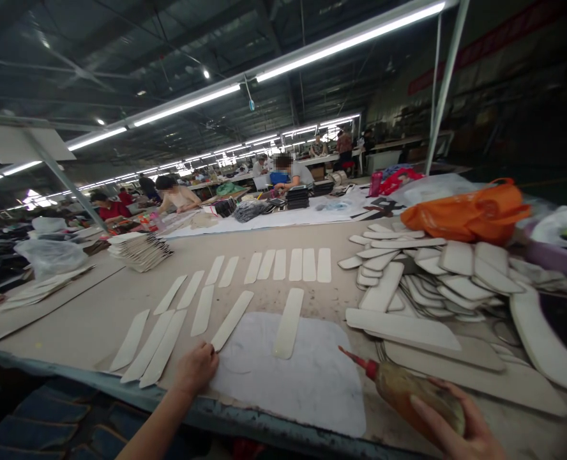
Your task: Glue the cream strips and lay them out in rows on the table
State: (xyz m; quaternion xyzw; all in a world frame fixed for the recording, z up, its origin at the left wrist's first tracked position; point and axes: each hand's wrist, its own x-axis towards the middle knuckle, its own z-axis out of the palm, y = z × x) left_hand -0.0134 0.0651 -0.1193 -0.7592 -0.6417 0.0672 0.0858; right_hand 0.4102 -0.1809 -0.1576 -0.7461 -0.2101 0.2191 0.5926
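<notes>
My left hand (198, 368) is closed at the near end of a pale, round-ended strip (233, 321), pinching it near the table's front edge. The strip slants away over the left side of a white sheet (293, 396). Another pale strip (289, 322) lies alone on that sheet, between my two hands. At the lower right, my right hand (456, 421) is wrapped round a squeeze bottle (415, 399) with a red nozzle, tilted with its tip toward the left above the sheet. The bottle's contents look brownish; my fingers partly hide its base.
Rows of pale strips (279, 264) lie across the table (168, 259). To the right is a loose heap of pale pieces (424, 281), with an orange bag (465, 211) behind it. A stack of pieces (138, 250) stands at the back left. Co-workers sit at tables beyond.
</notes>
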